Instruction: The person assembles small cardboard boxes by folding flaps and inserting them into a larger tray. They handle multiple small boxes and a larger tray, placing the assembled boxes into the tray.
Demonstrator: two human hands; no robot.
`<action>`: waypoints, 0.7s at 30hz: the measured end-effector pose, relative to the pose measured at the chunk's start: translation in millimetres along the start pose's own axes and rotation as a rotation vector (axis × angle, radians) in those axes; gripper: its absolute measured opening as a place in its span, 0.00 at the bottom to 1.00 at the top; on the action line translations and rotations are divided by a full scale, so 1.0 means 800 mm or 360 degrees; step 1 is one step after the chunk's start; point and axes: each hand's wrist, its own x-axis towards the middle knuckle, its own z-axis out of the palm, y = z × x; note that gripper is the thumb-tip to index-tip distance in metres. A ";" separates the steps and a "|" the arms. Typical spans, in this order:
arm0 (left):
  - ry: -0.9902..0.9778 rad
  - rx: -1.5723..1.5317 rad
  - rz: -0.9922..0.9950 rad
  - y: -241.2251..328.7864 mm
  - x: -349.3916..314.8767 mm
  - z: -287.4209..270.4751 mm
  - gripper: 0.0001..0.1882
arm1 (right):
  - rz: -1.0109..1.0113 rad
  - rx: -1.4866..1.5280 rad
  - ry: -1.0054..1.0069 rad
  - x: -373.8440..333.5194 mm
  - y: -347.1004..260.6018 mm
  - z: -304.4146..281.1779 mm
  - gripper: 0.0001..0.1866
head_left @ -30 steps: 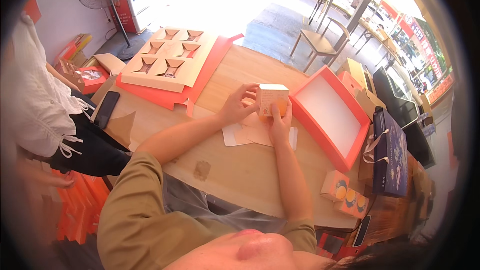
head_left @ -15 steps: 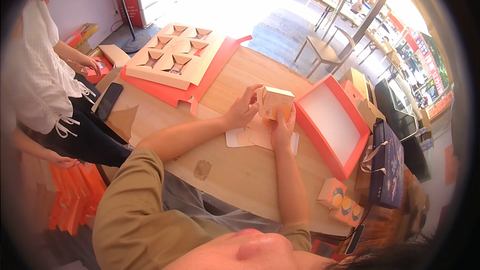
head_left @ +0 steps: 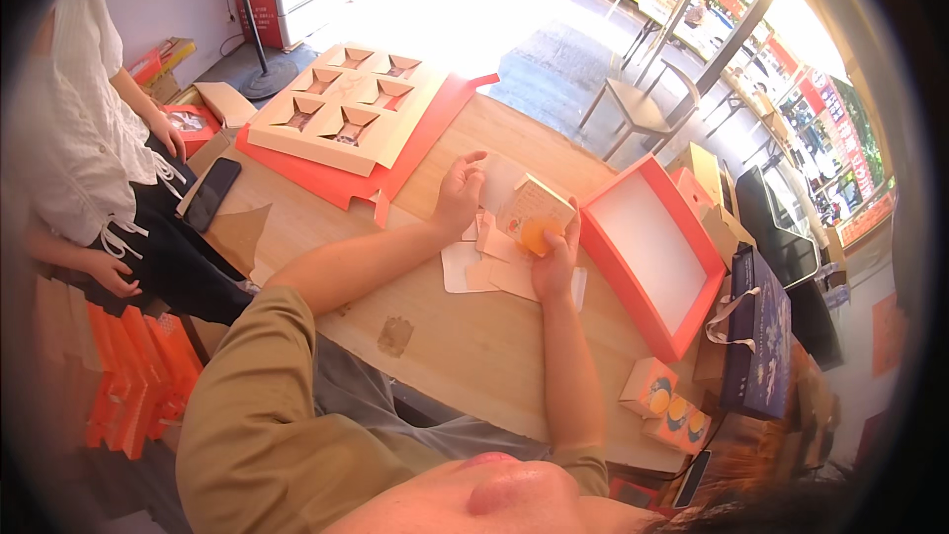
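Observation:
My right hand (head_left: 556, 262) grips a small cream box (head_left: 539, 206) with an orange round print, its thumb along the near side. My left hand (head_left: 459, 196) is to the left of the box, fingers bent, beside a pale thin piece (head_left: 501, 181). Whether that piece is a flap of the box or a separate sheet, I cannot tell. Beneath the hands, several flat cream and white card pieces (head_left: 465, 270) lie on the wooden table (head_left: 445, 346).
A cream tray (head_left: 341, 109) with several square wells rests on red card at the far left. To the right stand an open red box (head_left: 657, 257), small printed boxes (head_left: 649, 388) and a dark blue bag (head_left: 759, 331). A person in white (head_left: 84, 129) stands left, near a phone (head_left: 213, 196).
My left hand has moved left, away from the small box, and the pale piece now shows between them. The box has tilted in my right hand. The other person's hands have shifted.

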 end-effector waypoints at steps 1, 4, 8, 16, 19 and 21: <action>0.0067 -0.0109 -0.0093 0.009 0.000 0.006 0.22 | 0.0003 -0.0102 -0.0038 -0.001 0.000 -0.003 0.30; 0.0117 -0.0349 -0.0362 0.030 0.001 0.015 0.22 | 0.0014 -0.0037 -0.0067 0.005 0.007 -0.013 0.30; -0.0148 -0.0400 -0.0432 0.024 0.010 -0.018 0.23 | 0.0076 0.0090 -0.0035 0.006 0.012 -0.012 0.32; -0.0018 -0.0762 -0.0384 0.011 0.015 -0.005 0.21 | 0.0044 -0.0243 -0.0456 0.021 0.028 -0.052 0.28; -0.0358 -0.0667 -0.0358 0.012 0.001 -0.027 0.23 | 0.0086 -0.0039 -0.0117 0.004 -0.003 -0.005 0.28; -0.0324 -0.0255 -0.0302 0.023 -0.004 -0.015 0.22 | -0.0013 -0.0025 -0.0068 0.002 -0.003 -0.002 0.30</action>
